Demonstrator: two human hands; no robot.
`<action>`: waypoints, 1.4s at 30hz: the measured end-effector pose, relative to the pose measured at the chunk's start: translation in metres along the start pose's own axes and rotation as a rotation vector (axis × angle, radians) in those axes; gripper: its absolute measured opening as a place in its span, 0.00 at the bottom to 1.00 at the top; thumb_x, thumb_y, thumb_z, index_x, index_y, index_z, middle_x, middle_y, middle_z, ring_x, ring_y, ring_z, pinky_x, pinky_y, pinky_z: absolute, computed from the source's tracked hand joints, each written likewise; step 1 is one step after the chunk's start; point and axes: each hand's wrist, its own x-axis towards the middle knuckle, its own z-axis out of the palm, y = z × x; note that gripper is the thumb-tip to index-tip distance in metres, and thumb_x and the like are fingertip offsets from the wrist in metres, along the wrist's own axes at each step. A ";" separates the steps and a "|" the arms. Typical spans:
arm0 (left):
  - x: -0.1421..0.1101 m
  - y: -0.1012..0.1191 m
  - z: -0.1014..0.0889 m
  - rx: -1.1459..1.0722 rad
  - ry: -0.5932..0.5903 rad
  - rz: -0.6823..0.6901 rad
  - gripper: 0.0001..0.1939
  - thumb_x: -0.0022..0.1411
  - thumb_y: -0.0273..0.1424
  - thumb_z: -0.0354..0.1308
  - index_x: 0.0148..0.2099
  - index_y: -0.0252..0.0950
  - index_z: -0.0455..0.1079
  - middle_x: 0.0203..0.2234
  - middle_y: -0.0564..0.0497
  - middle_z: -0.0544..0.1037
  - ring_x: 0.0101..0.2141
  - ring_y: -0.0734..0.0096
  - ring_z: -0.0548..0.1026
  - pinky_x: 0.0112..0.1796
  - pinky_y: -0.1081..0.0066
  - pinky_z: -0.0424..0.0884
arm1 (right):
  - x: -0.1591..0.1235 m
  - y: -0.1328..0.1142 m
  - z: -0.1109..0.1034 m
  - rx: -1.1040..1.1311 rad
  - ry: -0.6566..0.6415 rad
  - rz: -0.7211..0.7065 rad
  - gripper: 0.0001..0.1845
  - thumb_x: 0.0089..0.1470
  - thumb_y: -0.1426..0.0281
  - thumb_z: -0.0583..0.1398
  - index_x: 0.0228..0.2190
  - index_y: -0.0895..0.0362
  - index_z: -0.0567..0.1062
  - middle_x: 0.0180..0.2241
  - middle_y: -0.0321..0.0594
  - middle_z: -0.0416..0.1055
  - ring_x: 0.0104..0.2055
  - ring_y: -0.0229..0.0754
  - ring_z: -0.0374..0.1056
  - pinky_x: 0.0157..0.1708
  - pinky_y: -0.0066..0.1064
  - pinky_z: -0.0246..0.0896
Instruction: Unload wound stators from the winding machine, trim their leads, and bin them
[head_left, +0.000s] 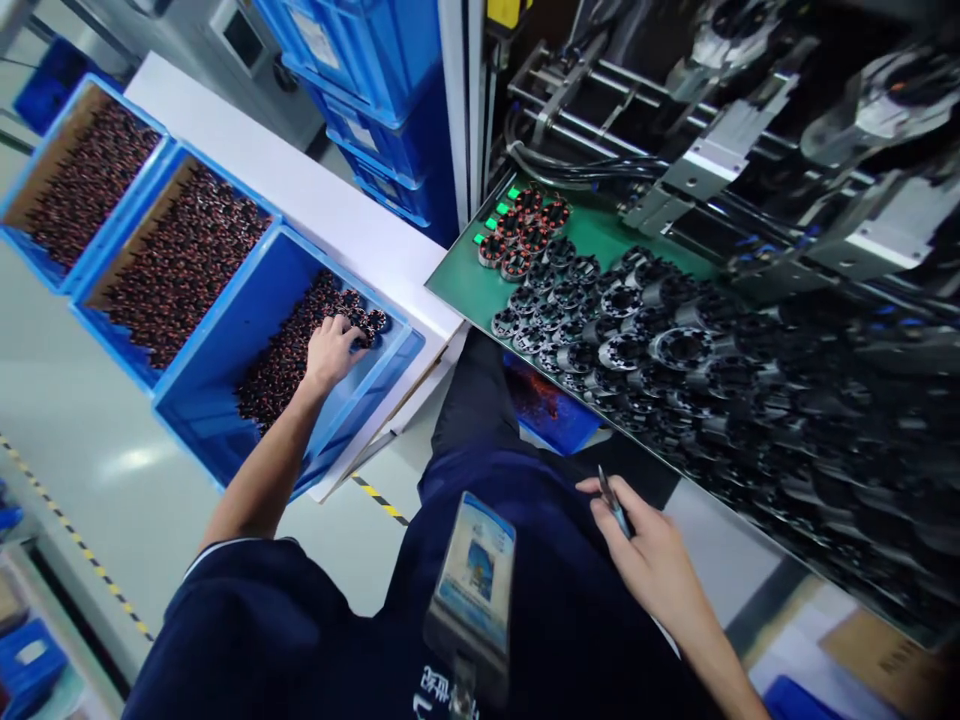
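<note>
My left hand (334, 350) reaches into a blue plastic bin (217, 400), its fingers curled around a copper-wound stator (358, 325) at the end of a heap of the same parts. My right hand (645, 545) is above my lap and pinches a slim pen-like tool (615, 503) with a metal and blue shaft. Farther forward, a green board (600, 235) carries rows of small wound stators, and dark metal stator cores spread across a long tray to the right (750, 400). Neither hand touches them.
Two more blue bins full of wound parts (180, 260) stand to the left, beside a white table edge (300, 180). Stacked blue crates (375, 100) and a machine with metal rails and cylinders (750, 130) rise ahead. A badge (472, 580) hangs at my chest.
</note>
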 end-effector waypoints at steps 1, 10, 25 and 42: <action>0.001 -0.002 -0.001 0.004 0.000 -0.009 0.18 0.81 0.39 0.64 0.65 0.36 0.82 0.70 0.34 0.73 0.69 0.41 0.66 0.70 0.46 0.67 | 0.000 0.000 0.002 0.003 -0.008 0.003 0.25 0.74 0.46 0.60 0.50 0.49 0.89 0.45 0.44 0.93 0.27 0.44 0.73 0.43 0.41 0.79; 0.005 0.020 -0.068 -0.164 0.370 0.020 0.12 0.79 0.36 0.62 0.58 0.37 0.82 0.62 0.36 0.78 0.63 0.46 0.78 0.69 0.50 0.75 | -0.007 0.001 0.023 0.100 -0.068 0.009 0.28 0.76 0.45 0.60 0.52 0.51 0.89 0.49 0.48 0.92 0.49 0.54 0.89 0.61 0.44 0.82; 0.172 0.196 -0.067 -0.172 0.340 0.551 0.32 0.74 0.65 0.68 0.49 0.40 0.87 0.80 0.35 0.73 0.80 0.26 0.61 0.80 0.25 0.57 | -0.041 0.026 0.022 0.368 0.077 0.059 0.26 0.75 0.44 0.63 0.49 0.51 0.88 0.48 0.44 0.88 0.50 0.50 0.82 0.59 0.41 0.76; -0.007 0.272 -0.100 -0.956 0.380 0.787 0.32 0.66 0.63 0.82 0.41 0.43 0.76 0.41 0.49 0.79 0.47 0.57 0.82 0.48 0.58 0.81 | -0.001 -0.027 -0.019 0.621 0.273 -0.217 0.18 0.78 0.51 0.68 0.49 0.49 0.94 0.39 0.39 0.87 0.35 0.40 0.75 0.44 0.38 0.75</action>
